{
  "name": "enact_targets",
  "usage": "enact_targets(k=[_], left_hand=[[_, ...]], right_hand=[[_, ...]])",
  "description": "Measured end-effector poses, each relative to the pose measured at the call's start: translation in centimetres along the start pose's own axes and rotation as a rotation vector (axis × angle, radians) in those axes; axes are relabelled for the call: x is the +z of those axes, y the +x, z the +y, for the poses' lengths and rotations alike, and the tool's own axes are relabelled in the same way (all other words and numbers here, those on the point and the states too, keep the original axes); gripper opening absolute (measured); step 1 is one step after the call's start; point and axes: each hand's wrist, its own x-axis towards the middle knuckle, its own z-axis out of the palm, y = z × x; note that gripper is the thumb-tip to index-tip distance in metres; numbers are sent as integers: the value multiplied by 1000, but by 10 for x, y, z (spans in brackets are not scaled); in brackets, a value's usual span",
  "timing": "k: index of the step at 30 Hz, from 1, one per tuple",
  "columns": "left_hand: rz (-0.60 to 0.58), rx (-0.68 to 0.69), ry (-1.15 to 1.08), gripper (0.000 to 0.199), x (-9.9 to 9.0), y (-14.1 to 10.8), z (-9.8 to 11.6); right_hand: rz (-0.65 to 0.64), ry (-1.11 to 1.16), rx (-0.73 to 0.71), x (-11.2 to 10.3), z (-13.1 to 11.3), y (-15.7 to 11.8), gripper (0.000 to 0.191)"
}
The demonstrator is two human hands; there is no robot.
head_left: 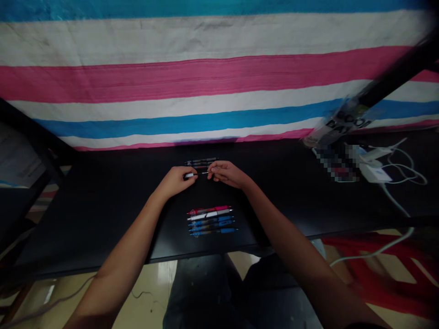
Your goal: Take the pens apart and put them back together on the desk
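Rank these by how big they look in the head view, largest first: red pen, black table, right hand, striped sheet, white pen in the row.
1. Striped sheet
2. Black table
3. Right hand
4. Red pen and white pen, unranked: lying side by side, they look about alike.

Near the frame's centre, the right hand (228,173) hides the ends of the dark pens (199,161); whether the slim piece (204,173) in its fingers (213,170) joins the white barrel (189,175) is too small to tell. At right, pixelation masks a flat object (338,165). Lower right, a red object (380,278) blurs.
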Motion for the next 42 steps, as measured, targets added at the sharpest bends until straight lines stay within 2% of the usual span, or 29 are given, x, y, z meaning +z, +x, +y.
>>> enact_targets(k=[42], left_hand=[[-7, -3, 14, 22, 2, 1, -4]], right_hand=[[-1, -17, -11, 2, -1, -1, 23]])
